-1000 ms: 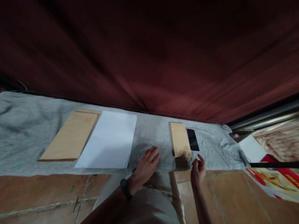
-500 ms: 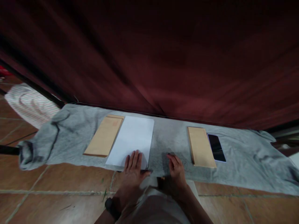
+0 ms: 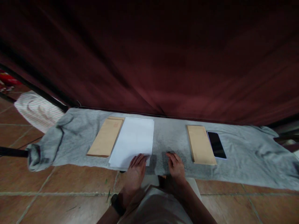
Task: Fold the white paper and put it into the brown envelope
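Note:
A stack of white paper sheets [image 3: 133, 137] lies on the grey cloth [image 3: 168, 137], with slightly uneven edges. At its near right corner, my left hand [image 3: 137, 168] has its fingers closed on the top sheet, whose corner bends up beside the fingertips. My right hand [image 3: 176, 166] rests at the cloth's near edge, fingers curled together and nothing visible in them. Left of the paper sits a stack of brown envelopes [image 3: 106, 137]. Another brown envelope stack [image 3: 202, 144] lies to the right of my right hand.
A phone [image 3: 216, 144] with a dark screen lies beside the right envelopes. Behind the cloth hangs a dark red curtain [image 3: 163, 77]. Striped fabric [image 3: 39, 109] is at the far left, near a dark metal bar [image 3: 12, 151]. Brown floor tiles [image 3: 77, 180] show below.
My left hand has gone from lying flat on the paper to gripping the top sheet's near right corner, which now bends up. My right hand has hardly moved. The view has shifted slightly.

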Demonstrator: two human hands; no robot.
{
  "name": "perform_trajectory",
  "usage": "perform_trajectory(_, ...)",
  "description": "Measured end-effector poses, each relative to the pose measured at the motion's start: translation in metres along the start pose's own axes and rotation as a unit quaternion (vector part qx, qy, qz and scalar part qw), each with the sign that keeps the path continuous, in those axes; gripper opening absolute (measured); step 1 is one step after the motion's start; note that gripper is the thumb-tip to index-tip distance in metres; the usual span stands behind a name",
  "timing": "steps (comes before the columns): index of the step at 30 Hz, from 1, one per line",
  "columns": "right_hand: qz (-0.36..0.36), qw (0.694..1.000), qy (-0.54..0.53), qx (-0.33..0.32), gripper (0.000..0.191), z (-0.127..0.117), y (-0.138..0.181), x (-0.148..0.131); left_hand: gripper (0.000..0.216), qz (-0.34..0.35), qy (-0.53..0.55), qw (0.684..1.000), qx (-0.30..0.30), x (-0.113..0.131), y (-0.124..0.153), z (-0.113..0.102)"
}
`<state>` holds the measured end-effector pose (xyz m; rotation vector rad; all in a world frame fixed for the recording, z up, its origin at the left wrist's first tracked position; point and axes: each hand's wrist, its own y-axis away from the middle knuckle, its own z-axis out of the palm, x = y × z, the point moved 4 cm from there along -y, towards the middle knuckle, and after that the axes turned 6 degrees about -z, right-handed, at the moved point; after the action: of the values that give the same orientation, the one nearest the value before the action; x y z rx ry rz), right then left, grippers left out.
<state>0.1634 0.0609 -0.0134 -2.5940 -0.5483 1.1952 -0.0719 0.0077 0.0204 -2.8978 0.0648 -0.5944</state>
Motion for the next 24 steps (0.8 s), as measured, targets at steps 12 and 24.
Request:
perform_trajectory(12, 0.328, 0.882, -0.338, 0.022, 0.063, -0.019, -0.018, 0.015, 0.038, 0.134, 0.09, 0.987, -0.013, 0.109, -0.007, 0.005)
perform_trajectory(24, 0.3, 0.9, -0.302, 0.093, 0.05, -0.05, -0.009, 0.052, 0.041, -0.04, 0.122, 0.989, 0.079, 0.036, -0.041, -0.003)
